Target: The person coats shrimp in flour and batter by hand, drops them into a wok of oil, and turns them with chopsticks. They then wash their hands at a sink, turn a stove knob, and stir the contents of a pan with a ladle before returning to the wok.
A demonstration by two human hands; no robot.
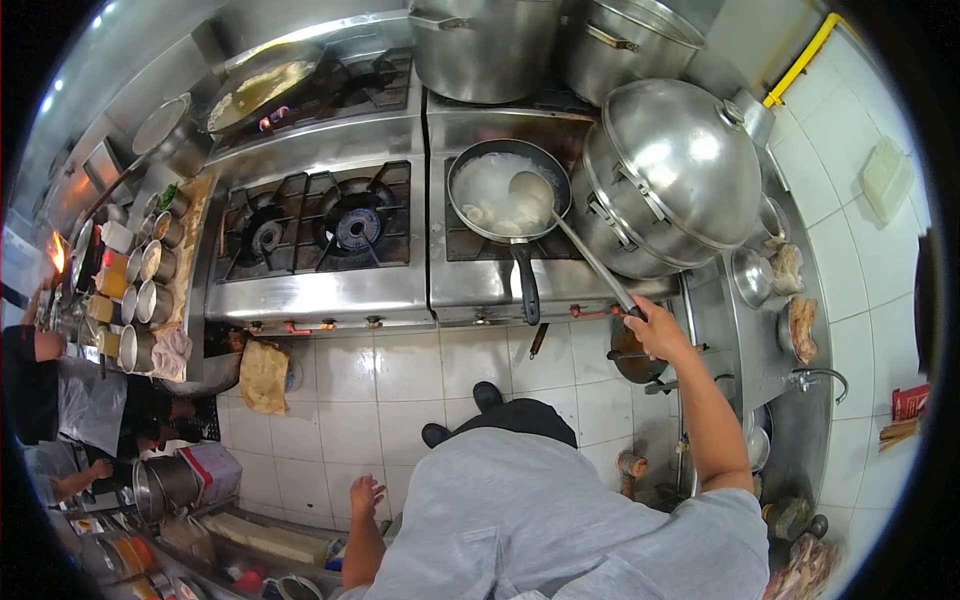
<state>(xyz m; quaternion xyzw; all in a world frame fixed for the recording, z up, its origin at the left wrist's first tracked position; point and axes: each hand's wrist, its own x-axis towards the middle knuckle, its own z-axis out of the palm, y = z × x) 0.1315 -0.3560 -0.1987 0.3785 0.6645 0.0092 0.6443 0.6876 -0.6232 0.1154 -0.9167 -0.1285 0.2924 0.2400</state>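
Observation:
My right hand [657,328] is wrapped around the dark end of a long-handled ladle [592,252]. The ladle's round bowl rests inside a black frying pan [522,262] that holds cloudy whitish liquid [487,183] with pale pieces near its lower edge. The pan sits on the right stove, its handle pointing toward me. Down by my side hangs my left hand [367,495], fingers loosely apart and slightly curled, with nothing visible in it.
A big domed steel pot [675,165] stands right of the pan, with tall stockpots [485,50] behind. On the left are bare burners [355,228], a large pan [265,92], and several steel containers [155,300]. Another person [90,395] works at far left. A sink faucet [820,378] is at right.

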